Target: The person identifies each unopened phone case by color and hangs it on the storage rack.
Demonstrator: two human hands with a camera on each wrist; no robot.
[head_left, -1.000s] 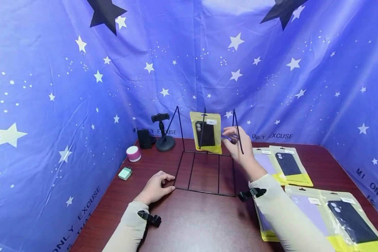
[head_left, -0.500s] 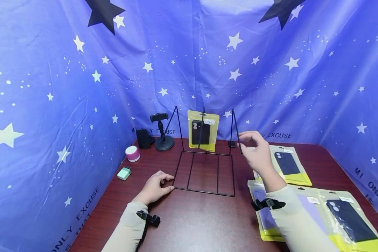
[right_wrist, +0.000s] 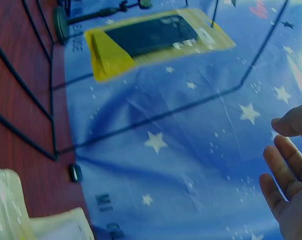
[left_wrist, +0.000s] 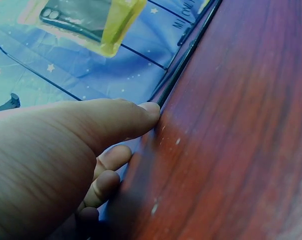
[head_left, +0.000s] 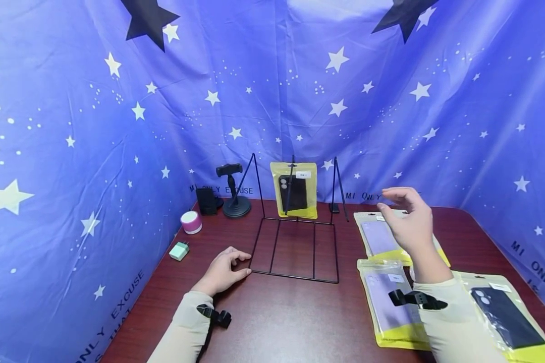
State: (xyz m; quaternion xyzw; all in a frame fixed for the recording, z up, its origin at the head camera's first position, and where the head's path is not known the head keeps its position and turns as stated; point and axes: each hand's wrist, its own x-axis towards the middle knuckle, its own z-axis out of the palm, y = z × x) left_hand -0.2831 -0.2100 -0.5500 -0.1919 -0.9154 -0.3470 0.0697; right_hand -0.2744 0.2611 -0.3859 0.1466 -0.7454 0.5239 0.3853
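A black wire display rack (head_left: 292,276) stands mid-table. On its middle arm hangs a yellow-edged clear pouch (head_left: 310,190) with a black phone case in it. My left hand (head_left: 222,271) holds the rack's front left corner between thumb and fingers; in the left wrist view the thumb (left_wrist: 135,114) touches the rod. My right hand (head_left: 411,222) is raised right of the rack, fingers spread and holding nothing. It is above a pouch with a lilac phone case (head_left: 377,237). In the right wrist view the hanging pouch (right_wrist: 110,60) is apart from this hand.
More pouches lie at the right: one with a lilac case (head_left: 388,300), one with a black case (head_left: 506,315). A phone stand (head_left: 237,205), a black holder (head_left: 206,200), a pink and white round item (head_left: 192,222) and a green charger (head_left: 179,250) stand left.
My right hand has moved away from the hanging pouch, rightward past the rack's right arm, to above the pouches on the table. The hanging pouch has swung slightly. My left hand stays put.
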